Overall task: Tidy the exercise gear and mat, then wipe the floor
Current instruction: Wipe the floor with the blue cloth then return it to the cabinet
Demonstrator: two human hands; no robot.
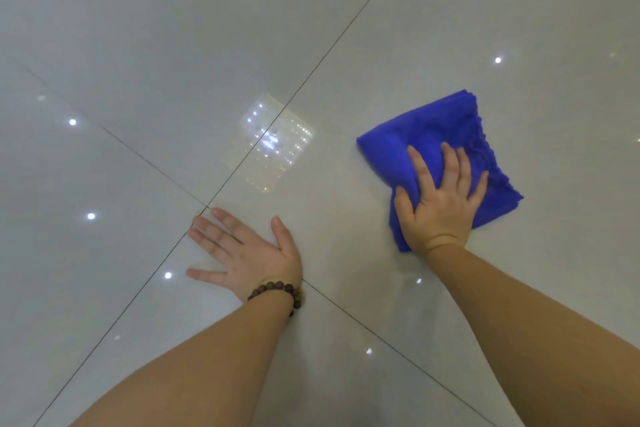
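Observation:
A folded blue cloth (pixel 446 128) lies on the glossy pale tiled floor (pixel 173 45) at the right. My right hand (pixel 440 201) presses flat on the cloth's near half, fingers spread over it. My left hand (pixel 242 250) rests palm down on the bare floor to the left, fingers apart, holding nothing, with a brown bead bracelet (pixel 280 291) on the wrist. No exercise gear or mat is in view.
Dark grout lines (pixel 311 76) cross the tiles and meet beside my left hand. Ceiling lights reflect as bright spots, with a square glare patch (pixel 273 142) near the middle. Tiled floor fills the whole view.

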